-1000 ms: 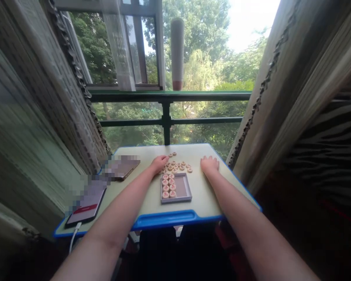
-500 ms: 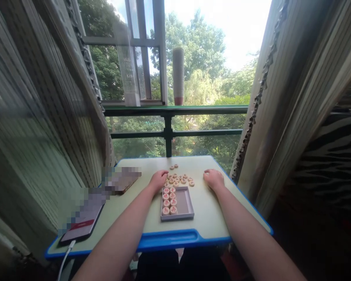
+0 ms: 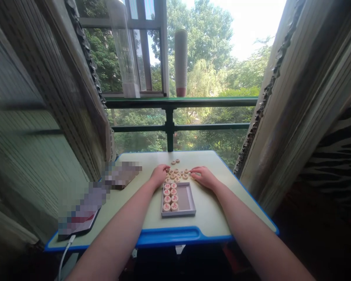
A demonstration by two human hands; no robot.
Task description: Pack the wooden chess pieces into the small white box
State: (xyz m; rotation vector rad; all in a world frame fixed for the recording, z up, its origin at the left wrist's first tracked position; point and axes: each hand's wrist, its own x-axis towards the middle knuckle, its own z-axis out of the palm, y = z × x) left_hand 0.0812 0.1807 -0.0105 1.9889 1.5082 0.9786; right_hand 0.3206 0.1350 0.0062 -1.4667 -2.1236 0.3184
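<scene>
On the surface, the left hand curls narrowly beside the loose pieces; whether it pinches one, I cannot tell. Its wrist, dragged rightward, could jog the box of red-marked discs. The right hand, fingers loosely spread at the pieces' right edge, could scatter them by sweeping inward.

a pale, blue-rimmed table is carrying a shallow box by the middle of its near edge, loose round pieces just beyond, and two more pieces toward the far edge. a phone is lying by the near left corner, a half-blurred flat object farther up the left edge.
</scene>
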